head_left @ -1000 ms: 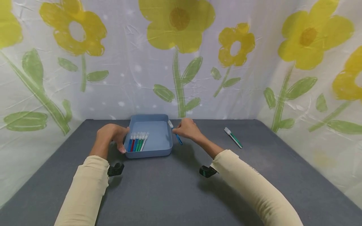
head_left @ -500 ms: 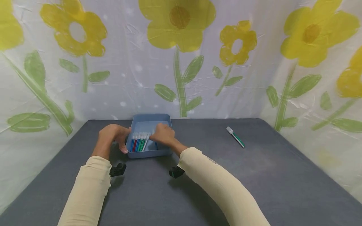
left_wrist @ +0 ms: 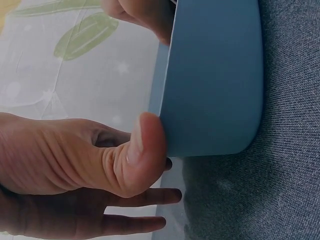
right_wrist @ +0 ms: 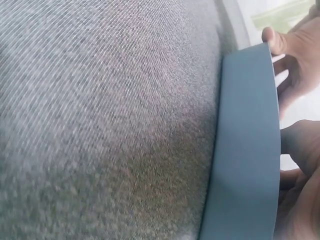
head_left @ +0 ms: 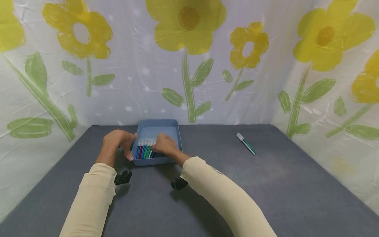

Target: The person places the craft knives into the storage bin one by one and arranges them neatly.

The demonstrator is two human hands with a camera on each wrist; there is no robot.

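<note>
A shallow blue tray (head_left: pixel 160 128) sits on the table, several clear-capped markers (head_left: pixel 143 152) in blue, red, green and white lined up inside at its left. My left hand (head_left: pixel 119 141) touches the tray's left side. In the left wrist view its thumb (left_wrist: pixel 150 140) presses at the rim's corner while the other fingers extend beside the wall. Down inside the tray, my right hand (head_left: pixel 164 144) pinches a blue marker at the right end of the row, mostly hidden behind the fingers. The right wrist view shows the right hand (right_wrist: pixel 306 187) behind the tray wall (right_wrist: pixel 247 130).
On the right of the dark grey table (head_left: pixel 207 204), a green marker (head_left: pixel 250 146) and a white marker (head_left: pixel 247 147) lie side by side. A flower-printed curtain (head_left: pixel 133 65) hangs right behind the table and along its sides.
My right hand has carried the blue marker from beside the tray's right wall, over it and leftward to the row of markers. My left hand stays at the tray's left side.
</note>
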